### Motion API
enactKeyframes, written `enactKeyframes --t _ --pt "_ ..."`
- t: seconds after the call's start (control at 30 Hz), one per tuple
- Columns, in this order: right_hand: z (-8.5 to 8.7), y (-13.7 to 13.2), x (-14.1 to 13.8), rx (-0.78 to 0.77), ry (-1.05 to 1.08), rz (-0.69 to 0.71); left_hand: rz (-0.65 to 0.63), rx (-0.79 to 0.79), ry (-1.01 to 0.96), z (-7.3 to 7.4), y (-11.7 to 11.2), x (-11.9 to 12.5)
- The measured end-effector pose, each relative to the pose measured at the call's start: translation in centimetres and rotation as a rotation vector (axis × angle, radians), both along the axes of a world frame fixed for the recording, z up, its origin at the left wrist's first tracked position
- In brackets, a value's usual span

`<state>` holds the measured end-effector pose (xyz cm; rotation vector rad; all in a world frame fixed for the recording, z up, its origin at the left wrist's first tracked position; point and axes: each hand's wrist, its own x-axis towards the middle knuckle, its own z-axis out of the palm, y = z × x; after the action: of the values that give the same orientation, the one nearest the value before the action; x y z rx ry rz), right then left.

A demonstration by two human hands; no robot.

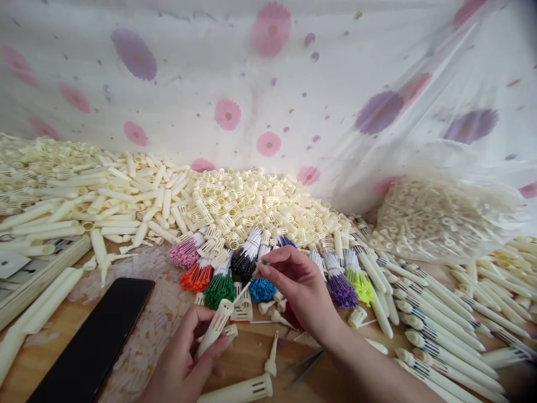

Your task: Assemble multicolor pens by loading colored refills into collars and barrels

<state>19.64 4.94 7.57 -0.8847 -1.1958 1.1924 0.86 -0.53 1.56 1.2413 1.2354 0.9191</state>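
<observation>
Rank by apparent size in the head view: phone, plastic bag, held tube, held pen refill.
1. Plastic bag
2. Phone
3. Tube, partly hidden by the left hand
4. Pen refill, very thin

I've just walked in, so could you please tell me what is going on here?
The left hand holds a slotted cream tube, while the right hand pinches a thin white stick near the tube's open end. Bundles of coloured sticks lie just beyond, and cream barrels lie in rows to the right.

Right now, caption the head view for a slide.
The left hand holds a slotted cream tube while the right hand pinches a thin white stick, in front of colour-sorted bundles.
</observation>
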Motion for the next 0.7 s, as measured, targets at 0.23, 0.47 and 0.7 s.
enactKeyframes --t 0.23,0.47,0.7 --pt "-0.3 0.6 -0.4 -0.127 0.049 0.137 -0.026 -0.03 -0.022 -0.2 0.1 -0.1" --pt "-0.5 0.0 -1.0 -0.087 -0.017 0.131 -0.04 -0.037 -0.025 -0.3 -0.2 -0.2" --pt "-0.4 -0.2 -1.5 -0.148 0.048 0.157 -0.064 -0.013 -0.037 -0.6 -0.1 -0.1"
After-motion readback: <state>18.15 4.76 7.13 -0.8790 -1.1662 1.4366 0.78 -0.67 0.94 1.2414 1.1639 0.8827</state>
